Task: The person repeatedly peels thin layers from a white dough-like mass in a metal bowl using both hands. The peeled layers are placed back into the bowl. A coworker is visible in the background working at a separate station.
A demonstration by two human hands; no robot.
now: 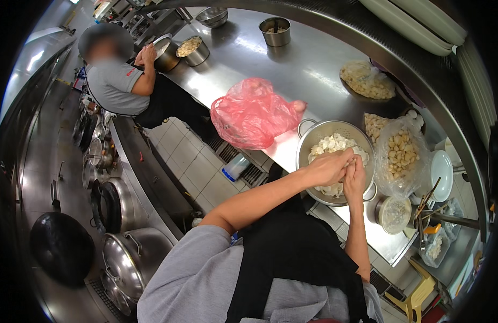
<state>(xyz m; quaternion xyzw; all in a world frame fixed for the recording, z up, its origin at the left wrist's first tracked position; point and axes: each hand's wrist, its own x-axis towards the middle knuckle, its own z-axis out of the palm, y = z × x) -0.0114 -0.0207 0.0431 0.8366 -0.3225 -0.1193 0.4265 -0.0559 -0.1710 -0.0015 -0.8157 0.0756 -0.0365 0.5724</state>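
Note:
A steel colander [304, 155] with two loop handles stands in front of me, holding white pieces that look like garlic with papery skin [333, 144]. Over its right half my left hand [329, 166] and my right hand [355, 181] meet, fingertips pressed together. They appear to pinch a small piece of garlic, mostly hidden by the fingers. Touching the colander's right side is a clear plastic bag [402, 155] of peeled garlic cloves. A pink plastic bag [253, 115], its contents unclear, lies to the left.
Across the steel table [313, 60] stand a steel pot [275, 38], another filled pot [195, 56] and a bag of pale pieces [368, 80]. A co-worker [119, 84] stands at the far left end. A lidded tub [393, 216] sits near the right corner. An overhead shelf [418, 76] curves above.

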